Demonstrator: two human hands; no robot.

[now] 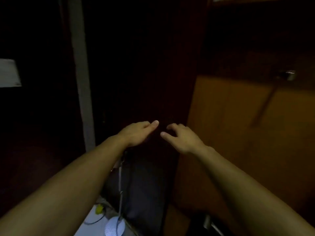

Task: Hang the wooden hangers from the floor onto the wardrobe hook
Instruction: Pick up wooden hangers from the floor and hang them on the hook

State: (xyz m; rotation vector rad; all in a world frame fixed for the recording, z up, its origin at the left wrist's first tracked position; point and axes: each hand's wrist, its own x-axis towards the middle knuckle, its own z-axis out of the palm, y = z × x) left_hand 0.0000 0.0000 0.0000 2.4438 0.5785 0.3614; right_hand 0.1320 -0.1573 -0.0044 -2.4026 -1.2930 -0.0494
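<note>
The scene is very dark and I can make out no wooden hanger. Both my arms reach forward side by side. My left hand (136, 133) is palm down with its fingers curled forward and its thumb stretched out; what lies under it is lost in shadow. My right hand (180, 138) is a little to the right, fingers spread and slightly bent, with nothing visible in it. The two hands are a thumb's width apart over a dark shape. A small metal hook or knob (289, 74) sticks out of the wooden wardrobe panel (238, 125) at the upper right.
A dark bag (144, 184) hangs or stands below my hands. A pale upright strip (81, 82) runs down the left. On the light floor at the bottom lie a white round mesh racket (113, 227), a cable and a small yellow thing (98, 208).
</note>
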